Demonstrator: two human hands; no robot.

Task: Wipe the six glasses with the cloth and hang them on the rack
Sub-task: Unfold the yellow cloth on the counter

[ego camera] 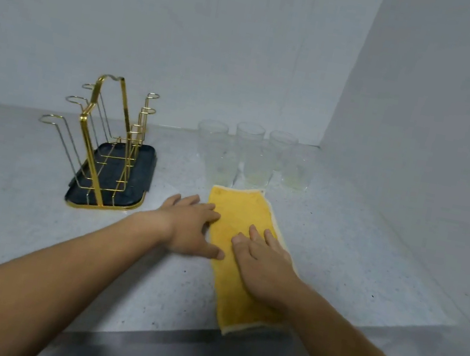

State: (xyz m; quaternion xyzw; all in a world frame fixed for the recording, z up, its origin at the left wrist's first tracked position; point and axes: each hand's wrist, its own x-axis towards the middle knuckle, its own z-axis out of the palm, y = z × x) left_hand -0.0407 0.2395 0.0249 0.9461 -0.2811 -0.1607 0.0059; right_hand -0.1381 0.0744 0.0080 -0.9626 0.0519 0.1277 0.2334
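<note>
Six glasses stand upright in two rows of three at the back of the bench, close to the corner of the wall. All are apart from the rack, whose gold wire hooks are bare, so by my reading no glass has been wiped or hung yet. The rack sits on its dark tray to the left of the glasses, probably so that each one makes only a short trip across once wiped.

Just in front of the glasses, the yellow cloth lies flat along the bench. The left hand rests at its left edge, thumb on the fabric. The right hand lies palm down on the cloth's middle, its fingers straight and slightly spread. Neither hand pinches or lifts anything; they seem placed to gather the cloth up.
</note>
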